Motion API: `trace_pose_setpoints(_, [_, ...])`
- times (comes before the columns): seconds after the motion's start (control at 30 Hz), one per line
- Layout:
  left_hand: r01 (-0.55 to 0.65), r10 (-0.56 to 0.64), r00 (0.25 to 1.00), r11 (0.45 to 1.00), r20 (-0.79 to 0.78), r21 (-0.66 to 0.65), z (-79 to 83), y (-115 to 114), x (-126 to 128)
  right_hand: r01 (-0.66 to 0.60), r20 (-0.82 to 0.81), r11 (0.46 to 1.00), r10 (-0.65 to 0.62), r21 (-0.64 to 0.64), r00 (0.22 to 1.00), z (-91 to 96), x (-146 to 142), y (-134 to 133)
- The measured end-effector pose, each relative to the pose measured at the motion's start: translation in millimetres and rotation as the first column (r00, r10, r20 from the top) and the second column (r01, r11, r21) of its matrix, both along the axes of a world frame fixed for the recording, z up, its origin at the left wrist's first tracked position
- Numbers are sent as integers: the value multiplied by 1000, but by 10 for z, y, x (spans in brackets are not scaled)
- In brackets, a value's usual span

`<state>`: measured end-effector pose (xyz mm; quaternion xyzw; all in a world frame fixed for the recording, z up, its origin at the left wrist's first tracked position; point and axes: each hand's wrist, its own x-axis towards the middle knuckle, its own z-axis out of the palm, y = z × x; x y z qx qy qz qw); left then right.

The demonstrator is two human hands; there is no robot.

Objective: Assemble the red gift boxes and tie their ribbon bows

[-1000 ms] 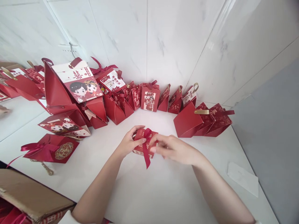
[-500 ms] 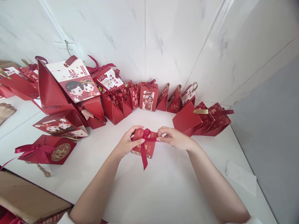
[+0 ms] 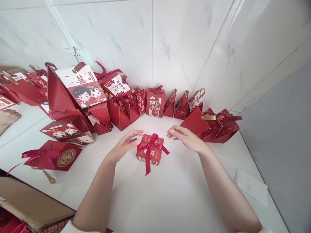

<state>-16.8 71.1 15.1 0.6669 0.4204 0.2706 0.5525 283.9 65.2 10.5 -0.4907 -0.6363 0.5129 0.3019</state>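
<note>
A small red gift box [image 3: 153,153] with gold characters sits on the white table [image 3: 170,194], tied with a red ribbon bow [image 3: 152,145] whose tail hangs over the front. My left hand [image 3: 123,145] hovers just left of the box, fingers apart and empty. My right hand [image 3: 186,137] hovers just right of it, fingers stretched out and empty. Neither hand touches the box.
Several red gift bags [image 3: 80,97] and boxes line the marble wall [image 3: 170,48] from left to right. A flat red box with a bow [image 3: 53,157] lies at the left. A cardboard carton [image 3: 31,207] sits at bottom left, a white paper [image 3: 251,187] at right. Another person's hand [image 3: 7,118] rests at the far left.
Both hands have let go of the ribbon and drawn apart from the box. The bow now sits tied on top of the box.
</note>
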Motion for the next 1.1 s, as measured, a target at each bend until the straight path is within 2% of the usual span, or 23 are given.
trace_pose_setpoints(0.13, [72, -59, 988, 993, -141, 91, 67, -9, -77, 69, -152, 998, -70, -9, 986, -135, -171, 35])
trace_pose_setpoints(0.2, [111, -93, 981, 989, -168, 101, 71, -17, -81, 46, -182, 999, -47, -10, 982, -195, -288, 28])
trace_pose_setpoints(0.3, [131, -126, 985, 991, -115, 39, 50, -12, -81, -84, -274, 996, 69, -43, 959, -232, -386, 1])
trace_pose_setpoints(0.47, [74, -75, 997, 995, 1, -68, 10, 3, -30, -271, -431, 961, 220, -60, 875, -171, -349, -31])
trace_pose_setpoints(0.6, [126, -111, 987, 983, 119, -133, 7, -12, 45, -277, -396, 956, 219, -95, 892, -109, -334, -41])
trace_pose_setpoints(0.67, [140, -123, 984, 981, 130, -132, 4, -21, 76, -254, -369, 962, 201, -99, 907, -100, -341, -41])
trace_pose_setpoints(0.77, [93, -82, 990, 990, 113, -102, -19, -26, 118, -228, -358, 969, 179, -99, 916, -109, -344, -35])
trace_pose_setpoints(0.93, [-33, 37, 997, 998, 64, -54, -85, -24, 185, -249, -343, 966, 209, -75, 916, -168, -332, -9])
trace_pose_setpoints(1.1, [-12, 13, 999, 1000, 47, -8, -110, -11, 179, -257, -335, 966, 231, -34, 914, -222, -316, 10])
